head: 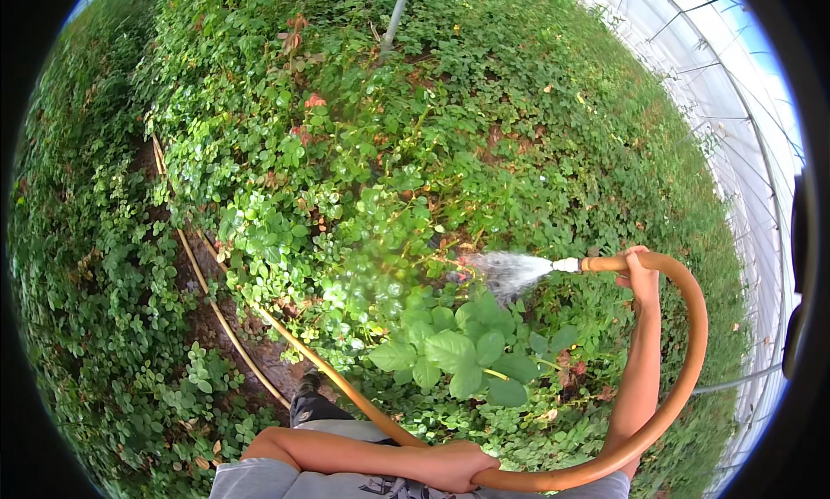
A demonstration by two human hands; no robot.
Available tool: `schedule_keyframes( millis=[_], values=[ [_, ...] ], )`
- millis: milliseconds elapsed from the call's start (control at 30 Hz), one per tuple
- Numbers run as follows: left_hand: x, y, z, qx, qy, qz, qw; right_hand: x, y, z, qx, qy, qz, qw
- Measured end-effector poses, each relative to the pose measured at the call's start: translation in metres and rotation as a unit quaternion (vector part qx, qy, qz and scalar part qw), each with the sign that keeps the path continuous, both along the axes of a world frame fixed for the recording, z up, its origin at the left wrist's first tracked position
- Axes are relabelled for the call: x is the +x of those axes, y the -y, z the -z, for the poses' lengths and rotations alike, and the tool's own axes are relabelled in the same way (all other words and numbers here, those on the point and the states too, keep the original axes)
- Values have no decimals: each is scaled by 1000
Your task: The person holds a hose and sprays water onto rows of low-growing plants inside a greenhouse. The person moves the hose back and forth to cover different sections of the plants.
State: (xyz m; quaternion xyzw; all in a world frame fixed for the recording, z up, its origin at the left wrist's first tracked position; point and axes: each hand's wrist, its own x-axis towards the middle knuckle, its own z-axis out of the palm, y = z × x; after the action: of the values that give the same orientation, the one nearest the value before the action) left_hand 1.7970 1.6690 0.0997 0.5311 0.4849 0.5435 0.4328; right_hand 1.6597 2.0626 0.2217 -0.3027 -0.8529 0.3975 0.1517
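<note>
My right hand (639, 275) grips an orange garden hose (694, 317) just behind its white nozzle (566, 265). A fan of water (512, 272) sprays leftward from the nozzle onto low leafy plants (389, 253). Close to my body, my left hand (462, 466) is wrapped around a lower stretch of the same hose. Between the two hands the hose bends in a wide loop on the right. Beyond my left forearm it runs up and left along the ground. A tall leafy stem (454, 356) rises near me, below the spray.
A muddy path (240, 350) lies at left, with a second length of hose (207, 291) along it. Dense foliage (97, 272) borders its far side. A metal post (397, 16) stands among the plants at the top. Translucent plastic sheeting (739, 129) on a frame curves along the right.
</note>
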Motion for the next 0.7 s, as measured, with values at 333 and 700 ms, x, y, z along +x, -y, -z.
schedule_keyframes(
  millis=[333, 700],
  values=[
    [5, 1, 1, -9, -6, 21, 1000, -13, 24, 0, -29, -14, -25, 999],
    [0, 4, -18, -27, -15, 66, 997, 22, 7, 2, -36, -9, -2, 999]
  ],
)
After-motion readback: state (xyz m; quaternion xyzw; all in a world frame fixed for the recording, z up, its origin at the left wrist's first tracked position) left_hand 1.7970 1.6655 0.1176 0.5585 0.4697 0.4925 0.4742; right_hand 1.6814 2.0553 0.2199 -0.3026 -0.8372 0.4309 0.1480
